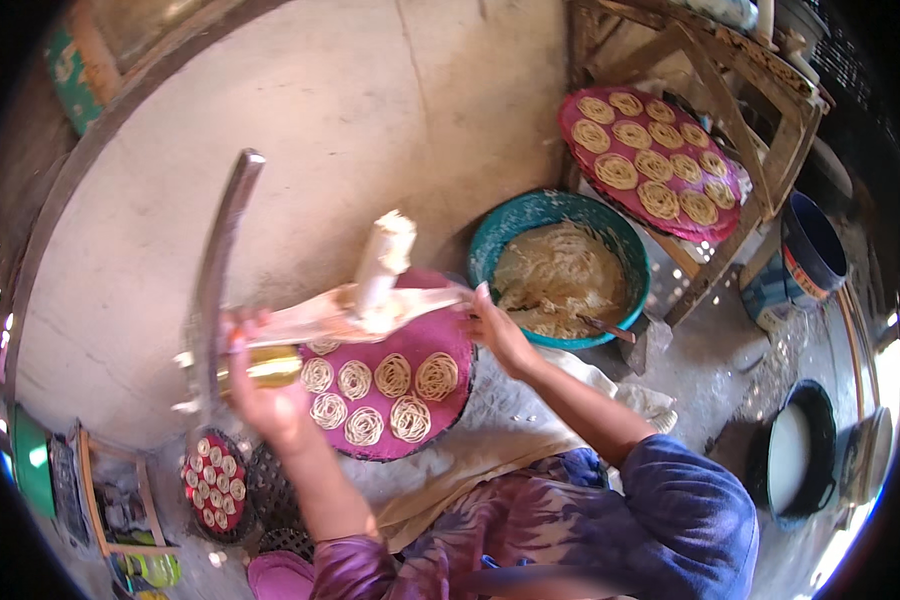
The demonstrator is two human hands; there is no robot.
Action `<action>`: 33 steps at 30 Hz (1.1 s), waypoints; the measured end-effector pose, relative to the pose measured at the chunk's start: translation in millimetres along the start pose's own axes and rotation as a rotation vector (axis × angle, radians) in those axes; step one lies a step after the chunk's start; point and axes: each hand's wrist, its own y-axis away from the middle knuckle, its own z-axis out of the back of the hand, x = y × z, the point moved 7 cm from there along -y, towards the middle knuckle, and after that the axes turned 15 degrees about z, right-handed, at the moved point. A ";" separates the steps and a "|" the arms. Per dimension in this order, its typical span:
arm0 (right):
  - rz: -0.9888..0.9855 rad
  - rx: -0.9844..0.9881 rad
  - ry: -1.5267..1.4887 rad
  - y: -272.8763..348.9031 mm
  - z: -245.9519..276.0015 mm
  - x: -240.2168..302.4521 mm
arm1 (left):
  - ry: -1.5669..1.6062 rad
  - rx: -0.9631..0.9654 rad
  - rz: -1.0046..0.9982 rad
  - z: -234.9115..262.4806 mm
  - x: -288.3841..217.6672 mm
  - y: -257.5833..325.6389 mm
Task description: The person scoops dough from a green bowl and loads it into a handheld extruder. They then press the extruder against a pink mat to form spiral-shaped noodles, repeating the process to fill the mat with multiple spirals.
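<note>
My right hand grips the right end of a pale wooden crosspiece. From its middle rises a thick round plunger, its tip coated with dough. At the crosspiece's other end my left hand is closed, slightly blurred, around a gold-coloured metal cylinder joined to a long dark bar; together these look like the parts of a hand press. The exact hold of its fingers is partly hidden. Below both hands lies a round pink tray with several coiled noodle-like dough nests.
A teal basin of dough with a spoon-like handle stands right of the tray. Another pink tray of nests leans on a wooden frame. Buckets stand at right, a smaller tray of nests at lower left.
</note>
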 end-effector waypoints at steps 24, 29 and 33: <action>-0.793 0.552 1.693 -6.9 240.1 13.1 | -1.782 0.489 -0.663 19.2 45.3 -27.7; -0.693 0.720 1.778 -5.9 230.0 -0.1 | -1.830 0.444 -0.682 25.5 44.5 -28.4; -0.694 0.453 1.795 -6.3 244.0 1.3 | -1.863 0.430 -0.690 26.1 44.7 -26.4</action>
